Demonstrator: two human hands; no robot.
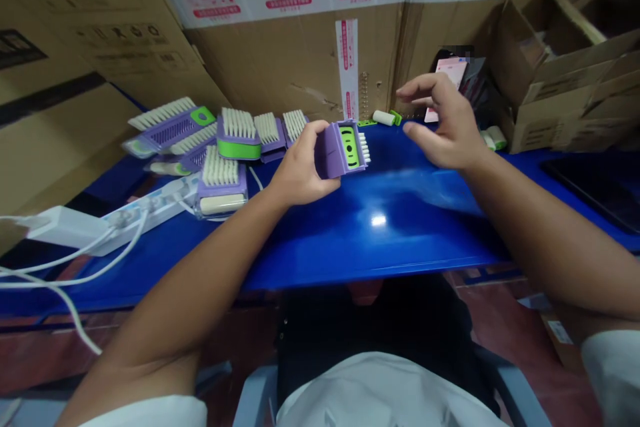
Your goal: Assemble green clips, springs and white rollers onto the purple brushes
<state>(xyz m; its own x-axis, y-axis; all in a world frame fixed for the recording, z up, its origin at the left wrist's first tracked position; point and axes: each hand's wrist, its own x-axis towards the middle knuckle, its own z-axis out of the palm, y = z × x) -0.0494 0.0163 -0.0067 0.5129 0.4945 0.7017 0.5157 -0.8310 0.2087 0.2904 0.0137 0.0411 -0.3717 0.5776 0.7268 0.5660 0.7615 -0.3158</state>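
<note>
My left hand is wrapped round a purple brush above the blue table. The brush has a lime-green panel on the end facing right, and white bristles stick out beyond it. To the right, my right hand is raised over the table with thumb and fingers apart, holding nothing. Close behind its fingertips lie a small white roller and a green piece. Left of my left hand, several purple brushes with white bristles are gathered, among them a green-banded brush and a brush with a clear-covered roller.
A white power strip with cables lies at the left. Tall cardboard boxes line the table's back. Open cardboard trays stand at the right, near a dark flat object. The blue table ends just before my lap.
</note>
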